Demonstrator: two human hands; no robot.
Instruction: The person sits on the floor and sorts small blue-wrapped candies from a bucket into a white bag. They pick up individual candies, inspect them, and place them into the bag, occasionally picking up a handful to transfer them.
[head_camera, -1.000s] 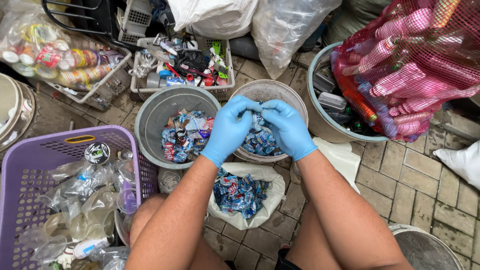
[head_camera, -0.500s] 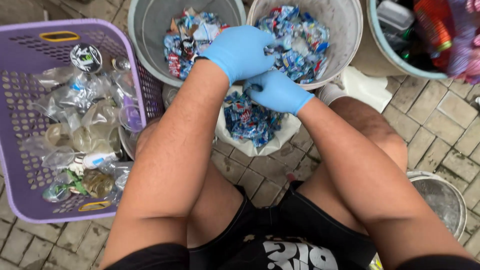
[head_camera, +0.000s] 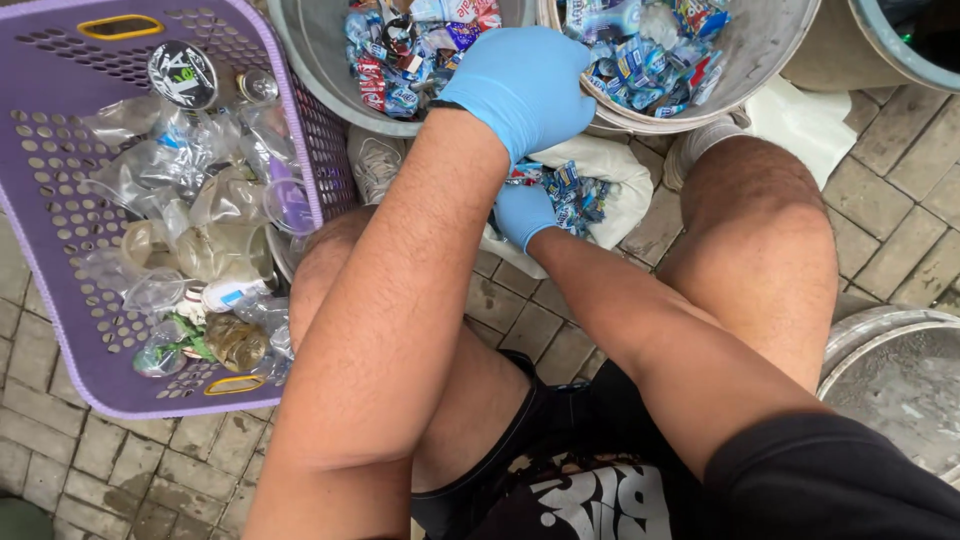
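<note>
My left hand (head_camera: 522, 88), in a blue glove, hovers with curled fingers over the gap between two grey buckets, just above a white bag (head_camera: 615, 170). What it holds is hidden. My right hand (head_camera: 524, 213), also gloved, reaches into the bag among small blue and red wrappers (head_camera: 568, 190); its fingers are covered by my left hand. The left bucket (head_camera: 320, 90) and the right bucket (head_camera: 745, 90) both hold more such wrappers.
A purple perforated basket (head_camera: 60, 330) at the left holds clear plastic cups, lids and bags. A metal basin (head_camera: 900, 385) sits at the lower right. A teal tub (head_camera: 885, 55) stands at the top right. My bare knees flank the bag on a brick floor.
The view has tilted down and closer. My right hand has sunk lower into the white bag. My left hand stays above it near the bucket rims.
</note>
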